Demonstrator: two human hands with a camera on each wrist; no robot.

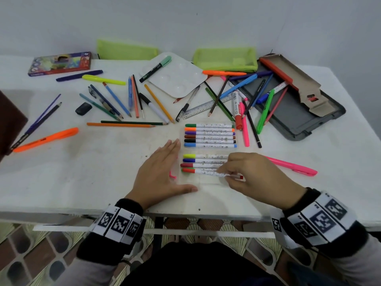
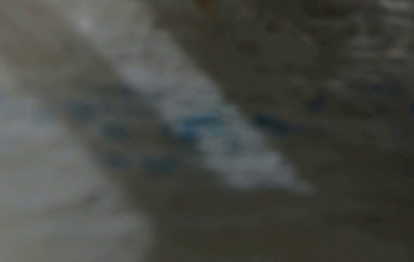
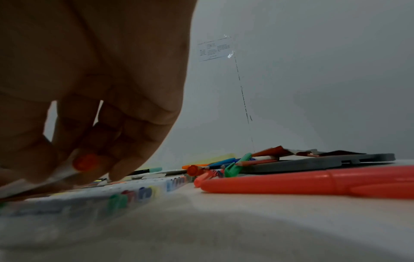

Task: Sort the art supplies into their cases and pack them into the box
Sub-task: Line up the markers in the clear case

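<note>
A clear plastic marker case (image 1: 208,180) lies open near the table's front edge. Its far half holds several capped markers (image 1: 210,135); its near half holds a few more (image 1: 203,161). My right hand (image 1: 250,174) pinches a red-capped white marker (image 1: 208,172) and holds it low over the near half; in the right wrist view its red end (image 3: 84,162) shows between my fingertips. My left hand (image 1: 162,172) lies flat with straight fingers along the case's left edge, thumb at its front edge. The left wrist view is a dark blur.
Loose pencils, pens and highlighters lie scattered over the white table (image 1: 92,166). Two green pouches (image 1: 225,59) and a white palette (image 1: 175,76) sit at the back. A grey tray (image 1: 296,120) with cardboard lies right, a pink highlighter (image 1: 292,166) beside my right hand, a crayon box (image 1: 60,63) back left.
</note>
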